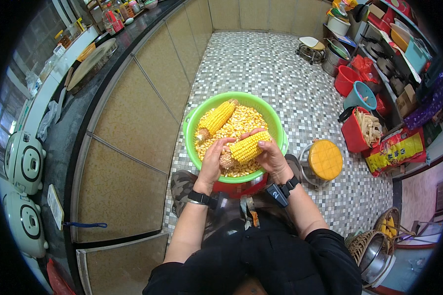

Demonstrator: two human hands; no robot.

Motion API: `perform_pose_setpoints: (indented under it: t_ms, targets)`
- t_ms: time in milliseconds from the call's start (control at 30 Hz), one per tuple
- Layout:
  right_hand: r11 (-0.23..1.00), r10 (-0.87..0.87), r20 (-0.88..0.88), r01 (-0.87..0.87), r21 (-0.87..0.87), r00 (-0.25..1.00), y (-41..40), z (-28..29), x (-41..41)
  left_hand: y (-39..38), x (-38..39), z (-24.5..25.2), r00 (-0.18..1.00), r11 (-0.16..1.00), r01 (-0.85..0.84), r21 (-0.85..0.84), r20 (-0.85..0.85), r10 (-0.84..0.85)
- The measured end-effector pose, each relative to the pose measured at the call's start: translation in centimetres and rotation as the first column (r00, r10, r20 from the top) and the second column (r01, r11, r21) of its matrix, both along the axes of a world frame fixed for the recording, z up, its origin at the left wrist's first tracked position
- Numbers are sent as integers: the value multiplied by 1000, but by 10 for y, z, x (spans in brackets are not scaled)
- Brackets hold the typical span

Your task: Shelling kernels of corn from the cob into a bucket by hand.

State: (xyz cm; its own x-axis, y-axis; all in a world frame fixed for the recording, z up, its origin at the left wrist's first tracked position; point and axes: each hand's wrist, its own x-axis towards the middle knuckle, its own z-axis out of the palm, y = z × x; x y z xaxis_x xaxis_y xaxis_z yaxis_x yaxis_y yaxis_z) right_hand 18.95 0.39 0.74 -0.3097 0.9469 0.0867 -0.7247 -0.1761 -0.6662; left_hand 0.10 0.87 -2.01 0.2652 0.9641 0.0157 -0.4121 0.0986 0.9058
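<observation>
A corn cob (250,147), mostly covered in yellow kernels, is held above a green plastic basket (271,105). My right hand (275,160) grips its right end, thumb on the near side. My left hand (211,160) is around the left end. A bare, pale cob piece (227,161) shows beside my left fingers; I cannot tell whether it belongs to the same cob. Loose corn kernels (249,120) fill the basket. Another whole corn cob (218,118) lies on them at the back left. Under the basket, between my knees, a red container (240,187) partly shows.
A yellow-topped stool (325,159) stands right of my knee. Along the right are a red bucket (346,79), a blue bucket (360,96) and a red bin (358,129) holding pale husk-like strips. A dark counter (64,147) on the left bears rice cookers (25,162) and a round chopping board (92,65).
</observation>
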Motion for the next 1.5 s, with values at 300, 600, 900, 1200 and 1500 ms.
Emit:
perform_pose_setpoints:
  t_ms: [300,600,900,1200,1500]
  targets:
    - [996,-50,-26,48,-79,998,6,-14,-2,-10,6,12,990,991,-74,112,-115,87]
    - [997,-58,-6,57,-52,998,6,-15,-1,-3,7,9,984,988,-129,81,-112,138]
    - [994,-91,23,93,-64,996,6,-14,0,-9,0,10,997,999,34,16,-75,-32]
    - [988,-111,-40,106,-116,993,4,-11,-1,-6,5,6,999,998,-40,46,-22,41]
    - [991,-89,-41,85,-107,995,4,-10,0,-6,4,13,997,997,79,-8,-3,-79]
